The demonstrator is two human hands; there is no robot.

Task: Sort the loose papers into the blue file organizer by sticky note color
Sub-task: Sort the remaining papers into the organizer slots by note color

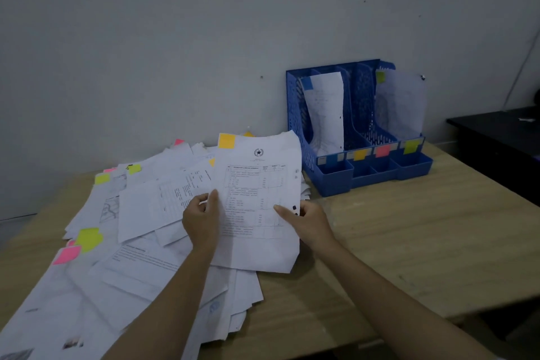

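Orange is the colour that settles this step: the sheet (257,199) held up between both hands carries an orange sticky note (226,140) at its top left corner. The left hand (201,221) pinches the sheet's left edge, thumb on the printed face and fingers behind; the right hand (306,221) grips the right edge the same way, near the punched holes. The sheet's lower edge seems to hang over the loose papers (122,242) rather than rest on them, though the dim view makes that hard to judge.

Under and to the left of the hands the loose papers fan out over the bench (409,242), with yellow-green and pink notes showing at their corners. Beyond the right hand, against the wall, stands the blue file organizer (358,126). Its front strip bears four coloured tags, running away from the hands' side: blue, orange (360,154), pink, yellow-green. One sheet with a blue note stands in the first slot and one with a yellow-green note in the last; the two middle slots look empty.

To do this well, keep both pinches firm so the thin paper does not buckle, carry it up and to the right, turn it upright, and feed its bottom edge into the second slot, behind the orange tag. Leave the note uppermost so its colour can be read afterwards, and let go only once the sheet stands against the divider.
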